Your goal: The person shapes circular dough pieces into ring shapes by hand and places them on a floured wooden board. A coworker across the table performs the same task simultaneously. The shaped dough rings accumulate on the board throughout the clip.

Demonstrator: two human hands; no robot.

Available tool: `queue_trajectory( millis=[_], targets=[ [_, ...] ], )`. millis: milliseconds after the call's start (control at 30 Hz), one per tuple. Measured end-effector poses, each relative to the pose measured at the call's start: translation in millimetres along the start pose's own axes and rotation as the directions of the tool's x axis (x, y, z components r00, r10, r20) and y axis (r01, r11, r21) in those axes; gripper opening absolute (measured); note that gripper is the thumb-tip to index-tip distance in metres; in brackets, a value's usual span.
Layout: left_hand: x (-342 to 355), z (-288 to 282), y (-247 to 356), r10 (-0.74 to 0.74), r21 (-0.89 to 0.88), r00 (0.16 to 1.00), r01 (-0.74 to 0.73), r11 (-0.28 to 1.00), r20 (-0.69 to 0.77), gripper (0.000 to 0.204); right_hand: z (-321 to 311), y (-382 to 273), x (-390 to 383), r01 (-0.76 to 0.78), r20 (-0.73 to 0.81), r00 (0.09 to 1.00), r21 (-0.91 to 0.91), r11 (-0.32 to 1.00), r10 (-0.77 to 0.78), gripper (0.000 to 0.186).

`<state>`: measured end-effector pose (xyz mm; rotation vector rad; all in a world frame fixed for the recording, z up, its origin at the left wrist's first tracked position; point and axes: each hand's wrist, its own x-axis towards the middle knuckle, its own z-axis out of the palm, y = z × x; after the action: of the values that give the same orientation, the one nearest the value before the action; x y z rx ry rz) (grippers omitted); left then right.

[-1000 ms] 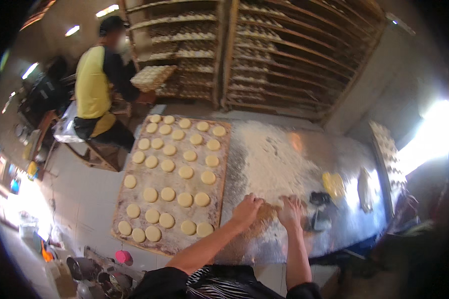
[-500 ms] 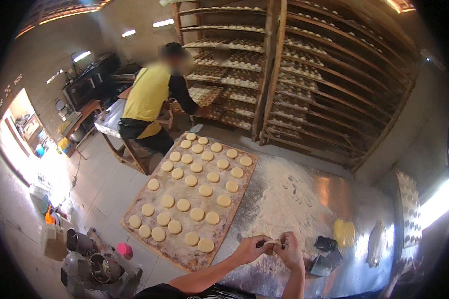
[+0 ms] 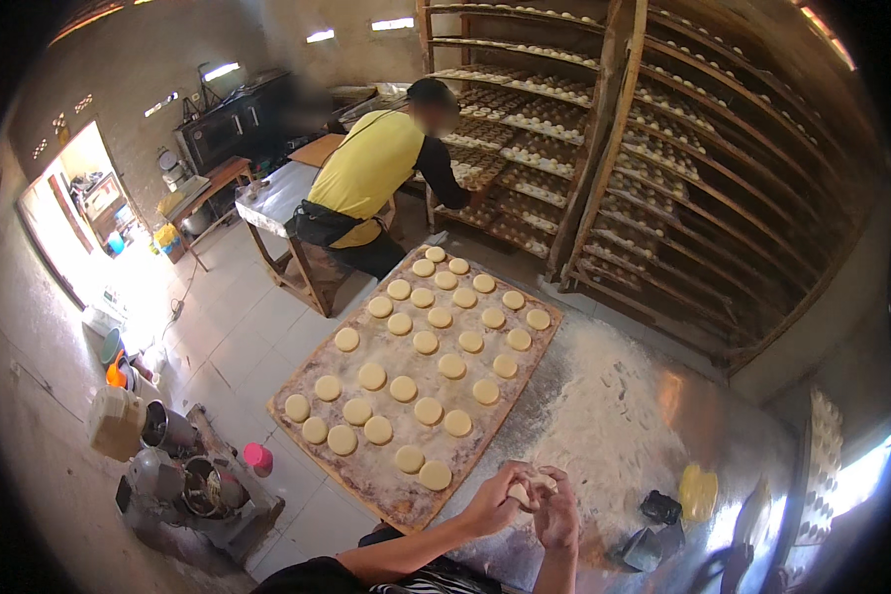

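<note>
Both hands meet over the near part of the floured metal table (image 3: pixel 525 549). Between them is a small pale piece of dough (image 3: pixel 533 489), partly hidden by the fingers. My left hand (image 3: pixel 495 500) grips it from the left with bent fingers. From the other side my right hand (image 3: pixel 556 511) closes on it, fingers curled over the top. Just beyond the hands lies a broad patch of loose flour (image 3: pixel 604 406). On the left, a wooden board (image 3: pixel 366 348) carries many flat round dough pieces (image 3: pixel 402 388), set in uneven rows.
Right of the flour lie a yellow bag (image 3: pixel 698 492), a black bundle (image 3: pixel 661 508) and a grey metal scoop-like piece (image 3: pixel 653 546). A co-worker in yellow (image 3: pixel 371 168) bends toward a tall tray rack (image 3: pixel 619 148). Machinery (image 3: pixel 198 485) and a pink cup (image 3: pixel 257 457) are at lower left.
My view has swung, so the scene sits farther right. Both hands stay on the dough, with fingers shifted around it. The co-worker leans lower at the rack.
</note>
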<state>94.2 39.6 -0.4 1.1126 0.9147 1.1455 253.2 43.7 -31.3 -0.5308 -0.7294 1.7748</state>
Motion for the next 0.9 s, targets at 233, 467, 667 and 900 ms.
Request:
queue_trajectory(
  millis=[233, 467, 667, 900],
  targets=[
    [-19.4, -27.7, 16.0, 0.238, 0.304, 0.966, -0.197, 0.932, -0.103, 0.023, 52.9, 22.7, 1.9, 0.035, -0.052, 0.995, -0.584, 0.811, -0.08, 0.079],
    [-46.2, -80.7, 26.4, 0.24, 0.659, 0.97, -0.196, 0.726, 0.024, 0.019, 109.4, 64.3, 14.2, 0.14, -0.092, 0.979, -0.346, 0.928, -0.182, 0.074],
    [-53.4, -128.9, 42.2, 0.431, 0.662, 0.902, -0.339, 0.668, 0.027, 0.014, 154.5, 99.6, 12.9, 0.241, 0.022, 0.96, -0.577, 0.78, -0.28, 0.082],
    [-65.1, -176.0, 38.8, 0.163, 0.569, 0.983, -0.183, 0.802, 0.085, 0.014, 184.6, 149.3, 8.3, 0.095, -0.278, 0.931, -0.443, 0.891, -0.237, 0.052]
  ],
)
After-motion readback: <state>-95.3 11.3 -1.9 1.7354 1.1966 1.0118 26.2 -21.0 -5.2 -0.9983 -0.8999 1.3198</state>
